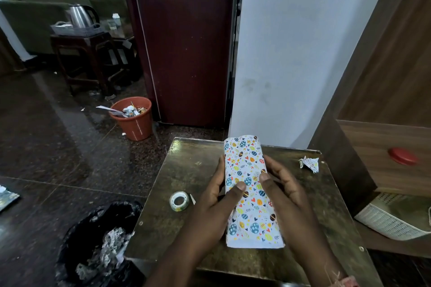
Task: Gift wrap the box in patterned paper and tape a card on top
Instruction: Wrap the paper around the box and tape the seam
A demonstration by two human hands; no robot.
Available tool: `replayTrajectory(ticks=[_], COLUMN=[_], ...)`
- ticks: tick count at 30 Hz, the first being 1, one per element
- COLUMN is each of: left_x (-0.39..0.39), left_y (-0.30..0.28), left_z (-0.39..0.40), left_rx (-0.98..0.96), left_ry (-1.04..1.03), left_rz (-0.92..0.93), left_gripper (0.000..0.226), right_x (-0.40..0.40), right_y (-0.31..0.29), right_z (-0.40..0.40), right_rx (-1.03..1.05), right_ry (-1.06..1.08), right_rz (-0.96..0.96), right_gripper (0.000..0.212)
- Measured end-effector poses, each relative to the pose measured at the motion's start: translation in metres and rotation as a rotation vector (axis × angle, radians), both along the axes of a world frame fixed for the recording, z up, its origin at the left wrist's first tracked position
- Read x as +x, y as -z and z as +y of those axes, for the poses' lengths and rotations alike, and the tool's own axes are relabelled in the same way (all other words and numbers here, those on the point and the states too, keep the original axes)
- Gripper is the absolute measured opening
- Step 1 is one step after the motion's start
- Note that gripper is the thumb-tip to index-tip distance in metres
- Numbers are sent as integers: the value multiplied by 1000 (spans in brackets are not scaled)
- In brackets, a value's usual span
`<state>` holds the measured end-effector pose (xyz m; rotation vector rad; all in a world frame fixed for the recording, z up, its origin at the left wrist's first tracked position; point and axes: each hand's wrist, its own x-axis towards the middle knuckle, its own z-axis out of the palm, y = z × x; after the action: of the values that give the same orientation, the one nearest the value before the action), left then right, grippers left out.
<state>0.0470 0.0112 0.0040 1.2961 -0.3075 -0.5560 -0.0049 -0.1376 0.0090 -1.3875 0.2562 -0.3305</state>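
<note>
Now, box: long box wrapped in white paper with coloured egg pattern (250, 193), lying on the dark brown wooden worktop (163, 228).
Left hand (219, 193): grasping the box's left side, thumb pressed on top.
Right hand (282, 184): grasping the box's right side, thumb on top.
Tape: clear tape roll (179, 201), just left of the box.
Scrap: crumpled paper (309, 163), right of the box.

Partly hidden and cut-off things around a small table.

The box cannot be seen: patterned paper (250, 191) covers it all round. The fingers of the left hand (219, 196) and the right hand (283, 190) are partly tucked behind the paper's sides, with only the thumbs on top. Both forearms run off the bottom edge. A white basket (394, 219) is cut by the right edge and a flat packet (7, 198) by the left. The litter in the orange bin (134, 119) is too small to identify.
</note>
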Motion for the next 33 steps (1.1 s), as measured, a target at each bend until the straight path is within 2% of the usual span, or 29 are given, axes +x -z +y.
replayTrajectory(ticks=[3, 8, 11, 14, 17, 19, 21, 25, 28, 33], left_x=[3, 2, 3, 3, 2, 2, 3, 3, 3, 5], left_y=[6, 16, 10, 8, 12, 16, 22, 29, 30, 25], left_z=[-1, -5, -5, -5, -4, -4, -6, -8, -9, -7], left_rx=[-3, -58, -120, -149, -112, -66, -17, 90, 192, 288], left_ry=[-31, 35, 6, 23, 71, 95, 99, 46, 13, -108], left_rz=[40, 125, 160, 163, 151, 107, 72, 42, -76, -181], left_gripper=[63, 85, 77, 73, 80, 77, 69, 61, 51, 50], right_x=[1, 3, 3, 3, 5, 6, 4, -1, -3, -4], right_y=[2, 12, 10, 12, 15, 16, 18, 26, 26, 27], right_z=[3, 1, -6, -9, -10, -10, -11, -12, -13, -11], right_rx=[55, -51, -37, -82, -149, -189, -280, -547, -720, -950], right_ry=[-115, -97, -112, -74, -6, 44, 62, -42, -43, -68], right_rz=[5, 59, 92, 107, 116, 127, 168, 257, 248, 324], right_gripper=[55, 55, 53, 49, 46, 45, 48, 56, 56, 56])
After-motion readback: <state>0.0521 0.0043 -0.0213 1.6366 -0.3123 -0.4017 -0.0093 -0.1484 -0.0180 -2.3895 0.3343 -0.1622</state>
